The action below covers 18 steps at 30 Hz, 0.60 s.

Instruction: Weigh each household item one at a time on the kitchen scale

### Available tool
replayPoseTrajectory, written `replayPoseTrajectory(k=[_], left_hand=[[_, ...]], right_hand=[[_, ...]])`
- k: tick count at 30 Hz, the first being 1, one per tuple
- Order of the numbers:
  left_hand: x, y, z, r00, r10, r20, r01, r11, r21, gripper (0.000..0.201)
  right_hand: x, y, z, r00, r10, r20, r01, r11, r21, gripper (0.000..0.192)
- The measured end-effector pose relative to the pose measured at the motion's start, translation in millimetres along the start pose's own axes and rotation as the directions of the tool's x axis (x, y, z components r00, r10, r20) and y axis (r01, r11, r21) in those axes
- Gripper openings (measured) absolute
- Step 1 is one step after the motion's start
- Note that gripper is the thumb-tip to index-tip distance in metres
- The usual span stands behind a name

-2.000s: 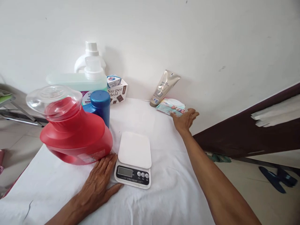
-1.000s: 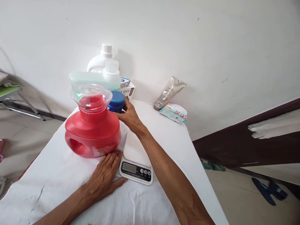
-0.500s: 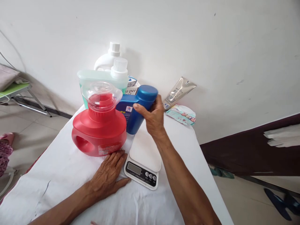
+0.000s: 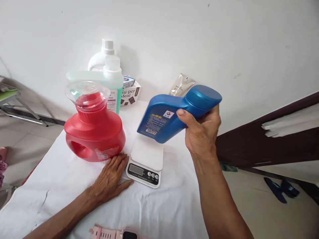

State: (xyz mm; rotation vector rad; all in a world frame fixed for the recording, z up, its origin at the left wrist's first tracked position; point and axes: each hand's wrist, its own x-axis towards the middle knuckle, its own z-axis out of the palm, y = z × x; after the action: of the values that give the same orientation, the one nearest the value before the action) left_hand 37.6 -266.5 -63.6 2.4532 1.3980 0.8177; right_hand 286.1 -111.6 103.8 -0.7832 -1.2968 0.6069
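Above kitchen scale (image 4: pixel 146 161), right hand (image 4: pixel 202 134) grips tilted blue bottle (image 4: pixel 174 113) by neck, airborne. Left hand (image 4: pixel 111 179) flat, fingers spread on white-covered tabletop (image 4: pixel 171 205), beside red detergent jug (image 4: pixel 93 131). Likely step: carrying bottle toward scale; next calls for righting bottle and lowering it onto platform.

I see a blue plastic bottle (image 4: pixel 174 114) with a smooth, slightly glossy skin and a paper label. The squat red plastic jug (image 4: pixel 94 136) shines, its clear plastic cap (image 4: pixel 87 90) glassy. The white plastic scale (image 4: pixel 146 161) looks matt, on wrinkled white cloth (image 4: pixel 164 205).
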Motion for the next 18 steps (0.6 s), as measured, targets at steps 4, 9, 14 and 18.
replayPoseTrajectory(k=[4,9,14,18], left_hand=[[2.3,2.8,-6.2,1.000,0.029,0.010,-0.029,1.000,-0.005,0.068],[5.0,6.0,-11.4,0.997,0.077,0.012,-0.077,0.997,-0.014,0.065],[5.6,5.8,-11.2,0.998,0.054,0.014,-0.054,0.998,-0.019,0.061],[6.0,4.5,-10.7,0.999,0.036,0.032,-0.035,0.999,-0.039,0.059]], right_hand=[[-29.6,-6.1,-15.9,0.995,0.090,0.038,-0.088,0.995,-0.047,0.051],[-50.4,-2.1,-20.6,0.989,0.135,0.065,-0.130,0.989,-0.071,0.059],[-56.6,1.5,-28.1,0.983,0.162,0.081,-0.156,0.985,-0.076,0.067],[-58.9,-1.0,-33.0,0.978,0.186,0.096,-0.176,0.979,-0.098,0.067]])
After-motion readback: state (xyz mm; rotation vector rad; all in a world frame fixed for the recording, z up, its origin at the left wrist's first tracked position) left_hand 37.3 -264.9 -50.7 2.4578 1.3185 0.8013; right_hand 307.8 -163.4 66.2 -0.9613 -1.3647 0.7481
